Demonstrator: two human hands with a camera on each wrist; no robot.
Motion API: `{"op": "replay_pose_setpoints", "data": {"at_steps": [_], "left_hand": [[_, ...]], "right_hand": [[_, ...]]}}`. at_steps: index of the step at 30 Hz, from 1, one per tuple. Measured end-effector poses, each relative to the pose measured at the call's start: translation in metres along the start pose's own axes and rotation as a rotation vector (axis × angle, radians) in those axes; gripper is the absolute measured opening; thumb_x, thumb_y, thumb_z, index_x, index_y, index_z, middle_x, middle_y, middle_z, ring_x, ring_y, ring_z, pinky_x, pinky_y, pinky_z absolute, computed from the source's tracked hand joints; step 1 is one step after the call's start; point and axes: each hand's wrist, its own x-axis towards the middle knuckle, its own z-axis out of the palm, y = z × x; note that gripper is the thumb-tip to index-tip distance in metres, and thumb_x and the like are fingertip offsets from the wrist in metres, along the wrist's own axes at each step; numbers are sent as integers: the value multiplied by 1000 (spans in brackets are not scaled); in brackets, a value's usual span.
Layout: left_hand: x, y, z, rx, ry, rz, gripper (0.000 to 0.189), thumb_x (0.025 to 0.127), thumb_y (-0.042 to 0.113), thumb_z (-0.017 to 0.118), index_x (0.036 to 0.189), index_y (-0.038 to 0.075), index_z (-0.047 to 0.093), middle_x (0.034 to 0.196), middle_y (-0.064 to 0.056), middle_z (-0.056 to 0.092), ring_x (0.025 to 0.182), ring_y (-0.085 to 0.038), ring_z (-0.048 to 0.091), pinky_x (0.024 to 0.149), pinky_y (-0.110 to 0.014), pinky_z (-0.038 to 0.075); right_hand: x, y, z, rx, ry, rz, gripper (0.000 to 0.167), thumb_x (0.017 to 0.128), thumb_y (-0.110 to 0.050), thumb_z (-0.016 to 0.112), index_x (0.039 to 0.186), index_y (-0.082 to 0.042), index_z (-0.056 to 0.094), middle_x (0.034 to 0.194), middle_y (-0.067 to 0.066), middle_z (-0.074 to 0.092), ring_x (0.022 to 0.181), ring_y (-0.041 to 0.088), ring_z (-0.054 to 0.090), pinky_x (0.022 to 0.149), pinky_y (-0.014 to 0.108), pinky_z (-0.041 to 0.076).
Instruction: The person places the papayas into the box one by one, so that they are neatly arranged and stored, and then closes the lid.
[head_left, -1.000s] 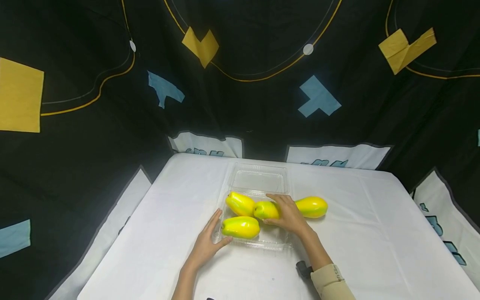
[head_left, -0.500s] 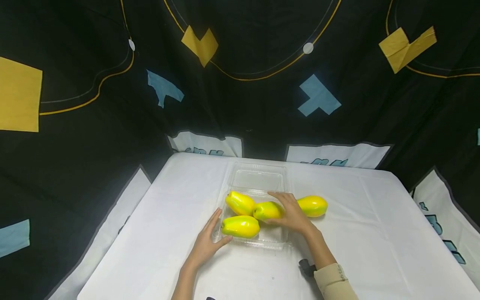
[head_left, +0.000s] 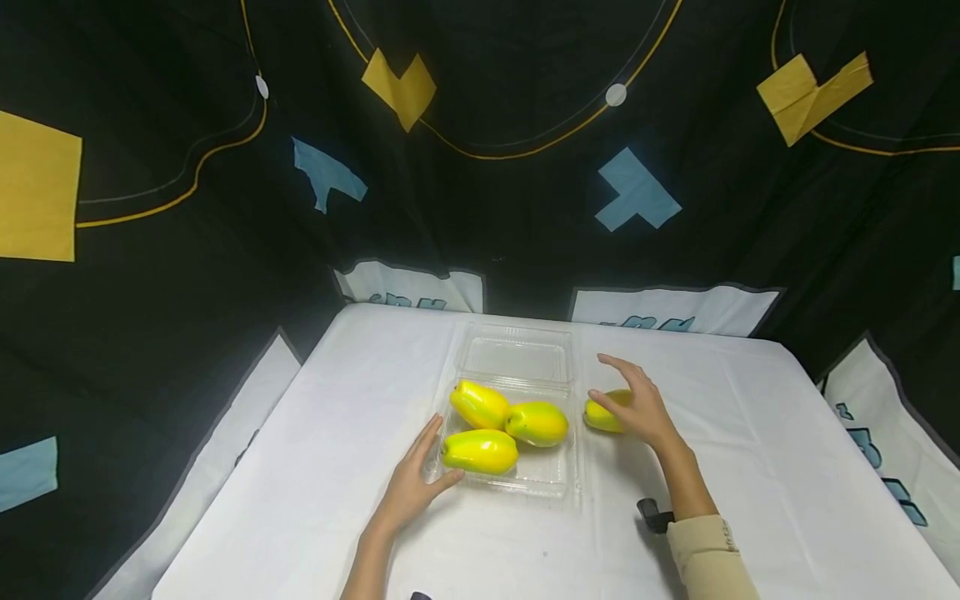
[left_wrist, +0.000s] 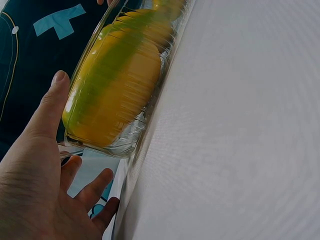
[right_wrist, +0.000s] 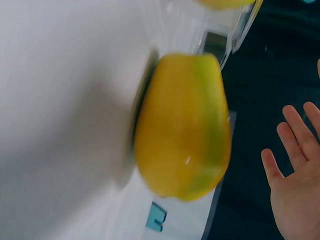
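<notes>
A clear plastic clamshell container (head_left: 546,477) lies opened out on the white-covered table. Three yellow-green papayas sit in its near half: one at the back left (head_left: 480,404), one at the front left (head_left: 480,452) and one to the right (head_left: 537,423). My left hand (head_left: 408,485) is at the container's left side, thumb and fingers spread around its corner; the left wrist view shows a papaya (left_wrist: 112,90) through the clear wall. Right of the container lies another papaya (head_left: 601,415) on the cloth. My right hand (head_left: 643,408) hovers over it, fingers spread and apart from the fruit (right_wrist: 182,130).
The container's lid half (head_left: 514,354) lies flat behind the papayas, toward the table's far edge. White cloth (head_left: 750,450) covers the table. Black curtains (head_left: 510,217) with yellow and blue patches hang behind and to the sides. A small black device (head_left: 655,515) sits at my right wrist.
My right hand has let go of the right-hand papaya in the container and moved right, over the papaya outside. The left hand has stayed in place.
</notes>
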Motion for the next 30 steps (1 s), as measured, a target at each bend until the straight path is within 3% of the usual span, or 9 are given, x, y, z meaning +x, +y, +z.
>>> {"op": "replay_pose_setpoints", "data": {"at_steps": [10,20,30], "left_hand": [[0,0,-1,-4,-2,-1,88,75,52,70,147,27,25,152,0,21,136,-27,22,103,-61,23],[-1,-3,0,-10,-10,10,89,76,50,70,147,22,25,152,-1,21,136,-28,22,103,-61,23],[0,-1,-1,-7,-8,7,89,76,51,70,147,23,25,152,-1,21,136,-28,22,103,-61,22]], "right_hand": [[-10,28,-4,21,-6,59,71,73,-40,77,134,-19,47,138,11,44,129,36,34,102,62,23],[-18,45,3,33,-133,138,82,71,-43,78,139,-19,40,138,20,39,126,41,34,100,64,25],[-18,47,6,-30,-166,106,78,70,-36,80,135,-9,44,141,21,36,128,41,29,103,63,21]]}}
